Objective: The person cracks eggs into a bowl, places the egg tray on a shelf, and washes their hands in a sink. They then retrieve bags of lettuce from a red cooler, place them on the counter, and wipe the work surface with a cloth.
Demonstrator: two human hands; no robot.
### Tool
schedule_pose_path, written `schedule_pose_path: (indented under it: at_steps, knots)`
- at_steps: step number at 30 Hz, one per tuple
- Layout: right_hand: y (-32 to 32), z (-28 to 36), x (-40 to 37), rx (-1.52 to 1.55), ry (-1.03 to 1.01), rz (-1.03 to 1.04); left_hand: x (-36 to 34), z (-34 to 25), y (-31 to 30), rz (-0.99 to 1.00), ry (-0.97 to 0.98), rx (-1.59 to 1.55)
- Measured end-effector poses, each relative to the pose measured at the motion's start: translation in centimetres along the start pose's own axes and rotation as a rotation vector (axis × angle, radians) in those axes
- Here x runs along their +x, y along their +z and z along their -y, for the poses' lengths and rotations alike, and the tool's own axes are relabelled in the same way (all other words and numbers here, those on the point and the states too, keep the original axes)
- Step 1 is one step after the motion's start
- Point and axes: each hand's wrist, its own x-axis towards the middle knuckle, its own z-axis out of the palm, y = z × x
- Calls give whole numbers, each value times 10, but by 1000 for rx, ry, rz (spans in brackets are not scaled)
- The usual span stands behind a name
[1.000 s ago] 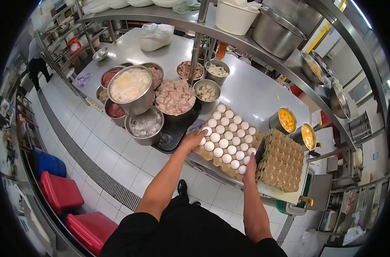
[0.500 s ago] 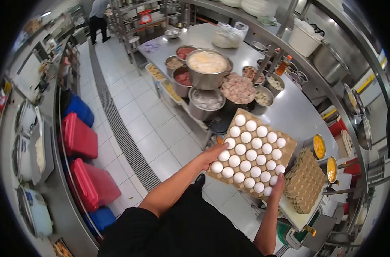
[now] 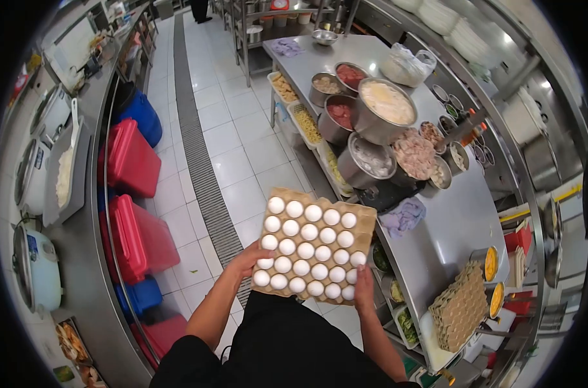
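A cardboard tray [image 3: 367, 236] full of white eggs [image 3: 305, 250] is held level in front of my body, over the floor. My left hand [image 3: 247, 260] grips its left edge, thumb on top beside the eggs. On the right edge, my right hand [image 3: 364, 288] holds the tray with the thumb up near the corner. The fingers under the tray are hidden. A stack of empty egg trays [image 3: 459, 306] rests at the near end of the steel table [image 3: 459, 210], to the right of my right hand.
Metal pots of meat [image 3: 338, 118] and a big pot of pale batter-like food [image 3: 387, 103] crowd the table. Pots of yellow food [image 3: 491, 264] stand by the stack. Red bins [image 3: 135, 239] line the left counter [image 3: 90, 252]. A person's legs [image 3: 200, 9] show far ahead.
The egg tray and both my hands have swung left in view, away from the stack. The view has turned right, and a purple cloth on the table's edge now shows.
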Motion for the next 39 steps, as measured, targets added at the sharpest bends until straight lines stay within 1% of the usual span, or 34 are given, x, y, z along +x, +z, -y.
schedule_pose_path:
  at_steps: [3,4,6,7,8,10,12,13,14,16,17,18,20,21,22,24,25,26,28,34,36,39]
  knots:
    - [45,-16,39,-6,23,153,-3,-2,-58,-130,49,-52]
    - [60,-18,54,-16,39,160,-2,-9,-73,-161,64,-63]
    - [92,-23,87,72,209,285,6,-21,-103,-205,66,-74]
    - [112,-35,108,133,211,305,14,-27,-119,-229,79,-80]
    - [127,-47,127,121,230,312,24,-33,-136,-255,89,-87]
    - [154,-59,164,77,351,315,47,-44,-169,-319,31,-80]
    - [179,-80,206,68,397,337,78,-46,-213,-367,-26,-67]
    - [191,-89,227,37,468,322,97,-51,-227,-399,-24,-54]
    - [203,-100,248,7,533,304,115,-57,-241,-458,-64,-45]
    - [221,-137,284,-60,524,271,156,-57,-273,-428,-23,-37]
    - [230,-155,303,-52,563,229,176,-56,-291,-391,-38,-48]
    - [237,-171,320,-44,602,187,196,-59,-302,-402,-39,-31]
    - [248,-199,350,-182,618,135,234,-48,-332,-397,-57,-44]
    - [250,-223,364,-185,643,130,252,-50,-340,-408,-82,-24]
    - [252,-231,376,-170,660,151,268,-49,-347,-419,-111,-5]
    - [253,-271,400,-18,715,179,302,-30,-376,-414,-126,10]
    - [254,-282,409,-7,752,130,316,-25,-384,-415,-150,8]
    - [249,-312,417,-18,759,130,329,-20,-389,-416,-174,7]
    - [245,-340,430,-41,806,110,353,-12,-401,-419,-207,-2]
    - [239,-380,452,-28,874,79,388,10,-419,-429,-259,9]
    - [238,-393,455,-14,834,69,395,16,-424,-410,-258,-25]
    - [238,-407,461,-32,834,78,403,24,-433,-417,-251,1]
